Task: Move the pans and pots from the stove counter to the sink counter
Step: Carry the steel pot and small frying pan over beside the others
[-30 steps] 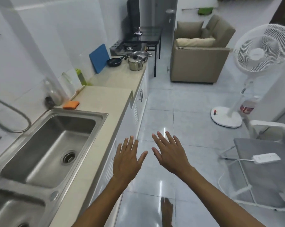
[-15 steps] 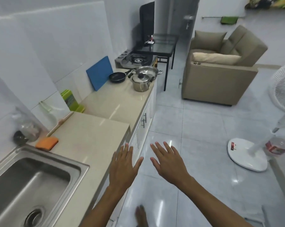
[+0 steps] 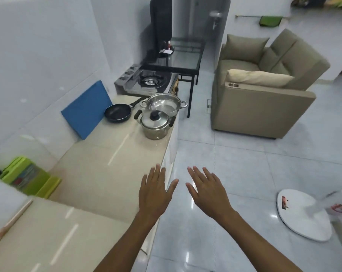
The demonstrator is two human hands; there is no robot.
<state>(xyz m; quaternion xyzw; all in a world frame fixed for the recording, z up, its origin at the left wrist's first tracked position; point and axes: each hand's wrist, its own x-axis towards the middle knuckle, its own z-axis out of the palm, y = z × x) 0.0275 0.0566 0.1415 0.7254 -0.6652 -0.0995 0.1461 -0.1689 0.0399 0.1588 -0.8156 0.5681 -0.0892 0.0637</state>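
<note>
Beige stone ran the length of the stove counter (image 3: 99, 173), bare in the near stretch. At its far end sat the gas stove (image 3: 148, 83), and just before it the cookware clustered: the wide open steel pot (image 3: 162, 104) by the counter edge, the lidded steel pot (image 3: 156, 124) right in front of it, and the black frying pan (image 3: 118, 113) to their left, beside the leaning blue cutting board (image 3: 87, 108). Well short of them, the left hand (image 3: 155, 193) and right hand (image 3: 207, 190) hovered, fingers spread flat, holding nothing.
</note>
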